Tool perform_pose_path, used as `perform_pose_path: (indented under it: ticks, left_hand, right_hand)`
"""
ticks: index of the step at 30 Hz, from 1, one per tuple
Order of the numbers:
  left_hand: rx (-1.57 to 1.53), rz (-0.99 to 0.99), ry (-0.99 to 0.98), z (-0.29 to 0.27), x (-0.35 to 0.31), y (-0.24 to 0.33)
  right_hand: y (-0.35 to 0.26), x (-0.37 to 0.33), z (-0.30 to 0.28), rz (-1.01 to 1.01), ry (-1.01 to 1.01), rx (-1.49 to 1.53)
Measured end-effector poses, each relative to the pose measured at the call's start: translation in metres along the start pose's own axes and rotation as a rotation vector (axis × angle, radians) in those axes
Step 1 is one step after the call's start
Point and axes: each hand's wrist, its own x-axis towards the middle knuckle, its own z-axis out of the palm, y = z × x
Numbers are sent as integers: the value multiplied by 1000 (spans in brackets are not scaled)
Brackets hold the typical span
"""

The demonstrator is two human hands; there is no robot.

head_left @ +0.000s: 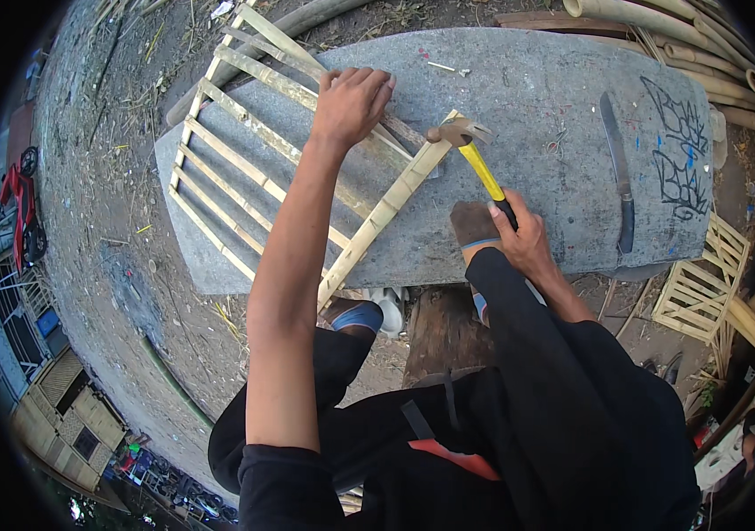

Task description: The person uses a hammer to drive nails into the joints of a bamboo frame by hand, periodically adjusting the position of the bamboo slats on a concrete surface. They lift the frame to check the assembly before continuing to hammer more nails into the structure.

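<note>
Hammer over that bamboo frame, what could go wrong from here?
1. The left hand presses on the bamboo frame close to the hammer head; a glancing blow could hit fingers.
2. The frame overhangs the stone slab edge, so it may tip or bounce.
3. A long knife lies unsheathed beside the right hand.

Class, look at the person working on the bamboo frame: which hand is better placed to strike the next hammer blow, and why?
The right hand: it grips the yellow-handled hammer, whose head sits at the bamboo frame rail. The left hand lies flat on the slats, steadying them.
</note>
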Motion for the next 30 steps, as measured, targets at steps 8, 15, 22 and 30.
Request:
perform_pose_path:
  ticks: [8, 15, 22, 30]
  left_hand:
    - [70, -397, 307, 8, -74, 68]
    - [-93, -534, -25, -8, -126, 119]
    - [-65, -498, -253, -21, -121, 93]
    - [-290, -550, -365, -29, -130, 83]
  right_hand:
    - [2, 8, -11, 18, -60, -83]
    - [-6, 10, -15, 100, -117, -71]
    - [6, 8, -8, -12, -78, -67]
    - [10, 19, -20, 39, -67, 30]
